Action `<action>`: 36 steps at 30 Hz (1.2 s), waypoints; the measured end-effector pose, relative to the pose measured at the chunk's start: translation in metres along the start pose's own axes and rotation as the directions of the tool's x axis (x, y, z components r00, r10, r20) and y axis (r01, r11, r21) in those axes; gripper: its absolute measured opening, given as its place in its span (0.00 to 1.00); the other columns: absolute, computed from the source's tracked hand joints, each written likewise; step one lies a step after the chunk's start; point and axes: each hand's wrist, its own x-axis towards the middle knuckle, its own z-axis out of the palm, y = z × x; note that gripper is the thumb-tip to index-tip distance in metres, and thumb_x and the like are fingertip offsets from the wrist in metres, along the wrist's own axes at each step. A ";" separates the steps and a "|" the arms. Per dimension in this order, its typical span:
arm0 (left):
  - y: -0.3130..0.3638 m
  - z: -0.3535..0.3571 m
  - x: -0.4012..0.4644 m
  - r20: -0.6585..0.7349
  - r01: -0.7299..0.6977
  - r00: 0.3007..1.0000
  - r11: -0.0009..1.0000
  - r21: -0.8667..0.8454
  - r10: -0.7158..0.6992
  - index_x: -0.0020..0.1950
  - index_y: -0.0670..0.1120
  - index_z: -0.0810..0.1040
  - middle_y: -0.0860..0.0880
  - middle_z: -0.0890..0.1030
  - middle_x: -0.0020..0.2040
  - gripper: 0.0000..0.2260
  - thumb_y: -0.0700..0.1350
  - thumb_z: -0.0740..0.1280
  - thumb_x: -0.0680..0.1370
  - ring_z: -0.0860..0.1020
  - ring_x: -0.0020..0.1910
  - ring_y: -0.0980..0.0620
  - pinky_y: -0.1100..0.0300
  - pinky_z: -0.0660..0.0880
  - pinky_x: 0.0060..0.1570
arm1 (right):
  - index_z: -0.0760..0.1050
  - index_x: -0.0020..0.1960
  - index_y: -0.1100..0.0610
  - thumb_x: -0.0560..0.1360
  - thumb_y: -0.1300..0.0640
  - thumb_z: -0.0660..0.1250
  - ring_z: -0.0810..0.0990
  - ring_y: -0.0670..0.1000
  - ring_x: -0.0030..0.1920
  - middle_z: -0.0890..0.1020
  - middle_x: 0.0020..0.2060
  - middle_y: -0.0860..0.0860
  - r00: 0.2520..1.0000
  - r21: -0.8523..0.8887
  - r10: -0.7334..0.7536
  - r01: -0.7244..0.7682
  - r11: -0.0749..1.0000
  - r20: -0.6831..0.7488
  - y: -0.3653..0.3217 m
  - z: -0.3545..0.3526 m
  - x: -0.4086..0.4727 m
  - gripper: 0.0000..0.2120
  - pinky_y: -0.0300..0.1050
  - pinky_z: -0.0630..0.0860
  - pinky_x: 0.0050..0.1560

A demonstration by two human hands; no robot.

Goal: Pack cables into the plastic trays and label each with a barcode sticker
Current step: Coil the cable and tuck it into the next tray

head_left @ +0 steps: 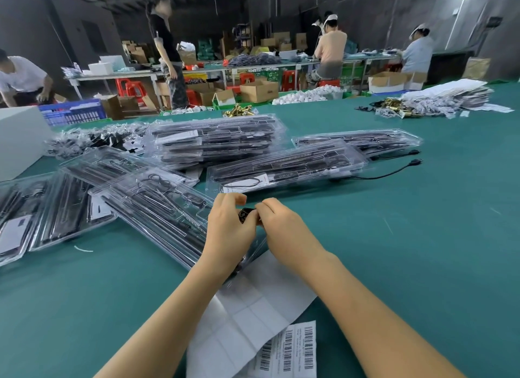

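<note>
Now, working from your left: the filled plastic trays [56,206] lie fanned out well to the left of your fingers, and one clear tray [157,208] runs diagonally under your left wrist, its near end just below your left hand [228,225]. That hand's fingers are curled, thumb and forefinger pinching a small dark coiled cable [247,215] that sits between both sets of fingertips. Your right hand [284,222] meets it from the other side, fingers bent and nipping the same bundle, so the cable is held in the air just above the tray's edge, not yet seated. The risk, as I judge it, is the coil springing loose if either pinch eases before it is pressed into its recess, or it snagging the thin tray wall and tipping the tray. Below your wrists the sticker backing sheet [253,301] is mostly peeled, with barcode stickers [292,346] left only at its near end, so a dragging forearm could lift or crease them. Beyond your right fingertips more packed trays [287,166] rest on the green table [422,237], one trailing a loose black lead [394,172]. Farther off, other workers [329,51] stand among cardboard boxes [259,90].
</note>
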 end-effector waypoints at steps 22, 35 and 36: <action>-0.025 -0.007 -0.014 0.508 -0.306 0.856 0.701 0.644 -0.093 0.78 0.54 0.43 0.44 0.44 0.79 0.39 0.70 0.53 0.74 0.41 0.77 0.41 0.38 0.38 0.71 | 0.80 0.43 0.59 0.79 0.66 0.61 0.67 0.43 0.25 0.82 0.41 0.55 0.825 0.855 0.485 -0.451 0.257 0.289 0.043 -0.006 0.004 0.11 0.33 0.62 0.25; -0.002 -0.071 0.004 0.378 -0.189 0.926 0.867 0.460 0.001 0.63 0.48 0.75 0.46 0.83 0.49 0.14 0.51 0.58 0.82 0.78 0.48 0.44 0.53 0.74 0.52 | 0.79 0.49 0.61 0.80 0.64 0.62 0.68 0.42 0.24 0.84 0.40 0.50 0.829 0.856 0.283 -0.515 0.048 0.483 0.006 0.000 0.009 0.08 0.31 0.66 0.26; -0.002 -0.067 0.002 0.324 -0.187 0.945 0.881 0.434 0.042 0.56 0.44 0.78 0.46 0.82 0.44 0.12 0.49 0.60 0.82 0.78 0.45 0.43 0.52 0.74 0.49 | 0.80 0.49 0.61 0.80 0.63 0.62 0.67 0.42 0.24 0.84 0.40 0.50 0.831 0.858 0.284 -0.511 0.048 0.479 0.004 0.000 0.008 0.08 0.31 0.66 0.26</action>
